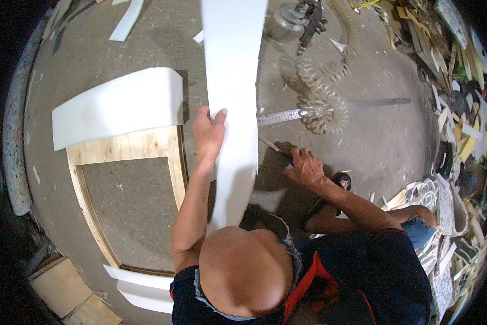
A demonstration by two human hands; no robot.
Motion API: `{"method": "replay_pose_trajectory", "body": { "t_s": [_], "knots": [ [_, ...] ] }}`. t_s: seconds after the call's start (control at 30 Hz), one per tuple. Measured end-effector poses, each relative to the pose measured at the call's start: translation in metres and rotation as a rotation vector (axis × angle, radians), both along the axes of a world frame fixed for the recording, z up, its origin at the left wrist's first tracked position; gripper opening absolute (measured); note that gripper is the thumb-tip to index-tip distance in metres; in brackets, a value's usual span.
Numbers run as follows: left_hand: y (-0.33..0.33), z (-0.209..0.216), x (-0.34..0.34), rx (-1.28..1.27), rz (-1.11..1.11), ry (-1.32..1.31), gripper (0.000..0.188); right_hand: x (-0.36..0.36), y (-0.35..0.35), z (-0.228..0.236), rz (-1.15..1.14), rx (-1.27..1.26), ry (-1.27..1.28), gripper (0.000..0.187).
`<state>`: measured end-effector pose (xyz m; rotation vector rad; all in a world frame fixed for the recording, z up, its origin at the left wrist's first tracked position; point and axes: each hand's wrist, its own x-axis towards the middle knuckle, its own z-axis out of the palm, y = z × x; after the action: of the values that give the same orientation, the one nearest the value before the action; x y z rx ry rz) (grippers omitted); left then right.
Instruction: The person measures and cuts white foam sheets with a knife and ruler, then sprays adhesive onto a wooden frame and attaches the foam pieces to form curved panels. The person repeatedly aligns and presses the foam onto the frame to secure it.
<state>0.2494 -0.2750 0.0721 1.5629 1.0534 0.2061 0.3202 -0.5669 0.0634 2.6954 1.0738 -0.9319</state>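
Observation:
A long white foam strip [233, 65] runs from the top of the view down to my knee. My left hand [208, 134] is closed on its left edge, thumb on top; some fingers are partly hidden. To the strip's right, my right hand [307, 167] grips a knife, its thin blade [270, 144] pointing at the strip's right edge. Most of the handle is hidden in my fingers. A metal ruler [278, 117] lies on the floor beyond the blade, one end reaching the strip.
Left of me lies a wooden frame [121, 147] with a white foam piece [121, 107] over its far end. A spray gun with a metal cup [286, 23] and a coiled clear hose [327, 89] rest at far right. Scraps [465, 135] pile along the right side.

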Motion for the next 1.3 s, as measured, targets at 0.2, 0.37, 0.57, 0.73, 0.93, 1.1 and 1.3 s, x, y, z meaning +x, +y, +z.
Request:
{"method": "replay_pose_trajectory", "body": {
  "t_s": [0.2, 0.37, 0.57, 0.73, 0.93, 1.1, 1.3],
  "knots": [
    [0.006, -0.066, 0.021, 0.089, 0.103, -0.061, 0.033, 0.006, -0.023, -0.014, 0.015, -0.048, 0.008, 0.06],
    [0.026, -0.067, 0.026, 0.125, 0.166, -0.016, 0.037, 0.014, -0.036, -0.015, -0.072, 0.015, 0.065, 0.062],
    [0.003, -0.036, 0.006, 0.376, 0.083, 0.019, 0.037, 0.012, -0.043, -0.008, -0.118, 0.066, 0.043, 0.052],
    [-0.02, -0.008, -0.085, 0.691, 0.127, 0.177, 0.046, 0.092, -0.053, 0.016, -0.182, 0.428, -0.241, 0.024],
    [-0.026, -0.03, -0.161, 0.703, 0.246, 0.512, 0.07, 0.184, -0.031, 0.057, -0.49, 0.665, -0.44, 0.046],
    [-0.021, -0.053, -0.171, 0.731, 0.1, 0.564, 0.046, 0.237, 0.092, 0.095, -0.266, 0.69, -0.508, 0.089],
    [-0.016, -0.063, -0.18, 0.471, 0.167, 0.319, 0.035, 0.299, 0.177, 0.093, -0.442, 0.673, -0.292, 0.055]
  ]
}}
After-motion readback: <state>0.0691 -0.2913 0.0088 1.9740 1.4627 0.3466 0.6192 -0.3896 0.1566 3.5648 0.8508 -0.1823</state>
